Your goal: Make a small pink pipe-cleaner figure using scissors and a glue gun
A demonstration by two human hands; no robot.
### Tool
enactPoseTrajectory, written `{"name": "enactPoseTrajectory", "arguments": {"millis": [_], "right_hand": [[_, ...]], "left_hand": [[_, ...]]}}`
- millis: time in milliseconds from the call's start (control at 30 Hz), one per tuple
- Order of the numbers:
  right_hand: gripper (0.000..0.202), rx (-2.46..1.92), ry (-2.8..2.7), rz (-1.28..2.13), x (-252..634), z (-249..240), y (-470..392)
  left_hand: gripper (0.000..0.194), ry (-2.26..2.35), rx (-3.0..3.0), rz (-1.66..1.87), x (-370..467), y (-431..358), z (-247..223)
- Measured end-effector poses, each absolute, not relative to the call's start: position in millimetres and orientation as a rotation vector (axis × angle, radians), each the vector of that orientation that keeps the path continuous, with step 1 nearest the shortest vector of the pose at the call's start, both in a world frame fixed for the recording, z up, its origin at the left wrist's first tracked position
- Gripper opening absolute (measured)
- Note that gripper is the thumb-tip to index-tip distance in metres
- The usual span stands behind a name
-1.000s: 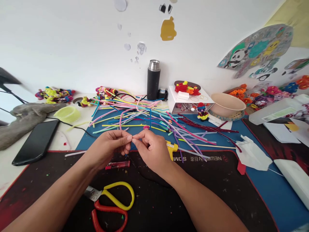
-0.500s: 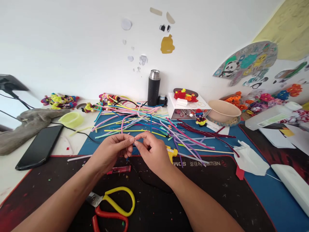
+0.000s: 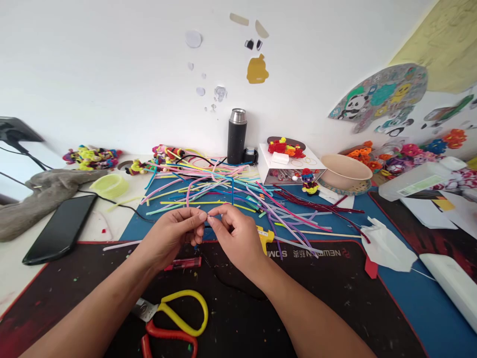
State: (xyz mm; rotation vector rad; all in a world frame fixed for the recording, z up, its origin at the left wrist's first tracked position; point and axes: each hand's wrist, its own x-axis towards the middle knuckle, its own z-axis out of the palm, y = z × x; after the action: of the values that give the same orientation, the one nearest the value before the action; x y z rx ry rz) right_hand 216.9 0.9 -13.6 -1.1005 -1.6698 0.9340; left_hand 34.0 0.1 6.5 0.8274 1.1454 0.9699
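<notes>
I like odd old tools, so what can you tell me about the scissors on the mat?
The scissors lie flat on the dark mat, with neither hand holding them. One handle loop is yellow, the other red, both with a smooth, plastic-like coating; the red one runs out of the picture's bottom edge. The metal near the pivot looks grey. The left forearm hides the blades, so I can't tell whether they're open.

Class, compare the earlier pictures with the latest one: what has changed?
Only the view has clearly shifted: since the first picture, everything on the table appears slightly lower. Left hand and right hand stay pinched, fingertips together, with no visible grasp or release. Scissors and vacuum flask stayed put.
</notes>
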Motion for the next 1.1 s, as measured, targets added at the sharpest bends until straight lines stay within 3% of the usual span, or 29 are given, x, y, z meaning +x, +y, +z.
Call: {"name": "enactPoseTrajectory", "arguments": {"millis": [1100], "right_hand": [[0.018,-1.09,-1.674,0.893,215.6,-17.0,0.0]], "left_hand": [[0.052,1.187,0.879,0.965,34.9,0.3,9.3]]}}
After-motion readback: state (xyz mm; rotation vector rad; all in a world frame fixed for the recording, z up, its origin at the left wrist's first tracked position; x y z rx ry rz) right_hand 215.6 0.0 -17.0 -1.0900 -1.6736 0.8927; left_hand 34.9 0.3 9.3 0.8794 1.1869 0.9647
